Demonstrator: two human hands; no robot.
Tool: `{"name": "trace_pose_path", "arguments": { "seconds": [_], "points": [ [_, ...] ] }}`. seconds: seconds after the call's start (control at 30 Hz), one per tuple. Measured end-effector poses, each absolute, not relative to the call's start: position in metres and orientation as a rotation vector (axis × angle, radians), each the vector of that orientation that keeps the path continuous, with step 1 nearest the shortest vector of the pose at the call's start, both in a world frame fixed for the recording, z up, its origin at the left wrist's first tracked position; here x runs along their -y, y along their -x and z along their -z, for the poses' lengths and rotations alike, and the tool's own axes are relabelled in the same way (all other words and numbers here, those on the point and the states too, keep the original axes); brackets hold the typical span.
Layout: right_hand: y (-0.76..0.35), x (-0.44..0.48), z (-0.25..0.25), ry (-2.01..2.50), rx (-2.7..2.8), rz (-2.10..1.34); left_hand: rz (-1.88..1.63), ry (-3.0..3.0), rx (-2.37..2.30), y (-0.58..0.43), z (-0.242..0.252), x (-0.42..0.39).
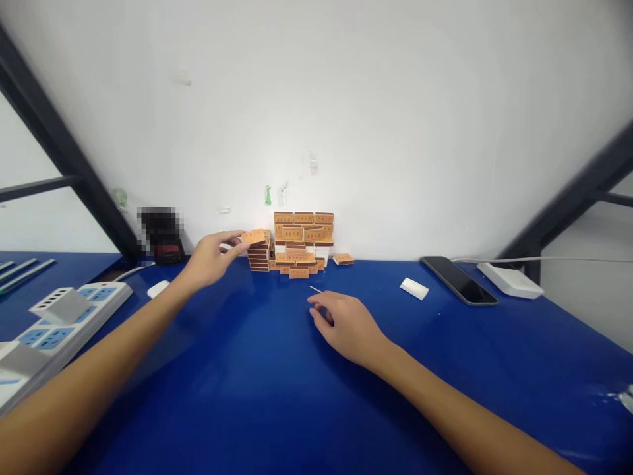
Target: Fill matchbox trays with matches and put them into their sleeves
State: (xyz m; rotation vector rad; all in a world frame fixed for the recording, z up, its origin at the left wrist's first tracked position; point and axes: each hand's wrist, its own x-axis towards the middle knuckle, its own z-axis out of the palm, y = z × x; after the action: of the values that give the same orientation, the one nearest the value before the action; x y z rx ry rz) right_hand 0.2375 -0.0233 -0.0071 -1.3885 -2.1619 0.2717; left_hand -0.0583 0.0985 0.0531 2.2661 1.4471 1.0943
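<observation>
My left hand pinches an orange matchbox between thumb and fingers, at the top of a neat stack of matchboxes. Just right of that stack stands a stepped structure of several matchboxes near the wall, its layers set forward toward the bottom. One loose matchbox lies flat to the right of the structure. My right hand rests low over the blue table, fingers loosely curled, thumb and index slightly apart, with nothing visible between them. A thin white stick shows just beyond its index finger.
On the blue table, a white power strip with plugs is at the left, beside a small white case. A white object, a phone and a white box lie right. The wall stands behind.
</observation>
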Motion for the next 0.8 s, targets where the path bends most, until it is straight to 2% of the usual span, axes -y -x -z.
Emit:
{"name": "trace_pose_path", "arguments": {
  "seconds": [0.33, 0.63, 0.8],
  "points": [
    [-0.247, 0.016, -0.002, 1.519, 2.215, -0.176, -1.1, -2.333, -1.568, 0.046, -0.061, -0.151],
    [-0.246, 0.017, -0.002, 1.507, 2.265, -0.172, -1.269, -2.49, -1.606, 0.04, -0.063, -0.129],
    [-0.244, 0.018, -0.001, 1.507, 2.261, -0.176, -1.362, -2.869, -1.385, 0.027, -0.06, -0.091]
  ]
}}
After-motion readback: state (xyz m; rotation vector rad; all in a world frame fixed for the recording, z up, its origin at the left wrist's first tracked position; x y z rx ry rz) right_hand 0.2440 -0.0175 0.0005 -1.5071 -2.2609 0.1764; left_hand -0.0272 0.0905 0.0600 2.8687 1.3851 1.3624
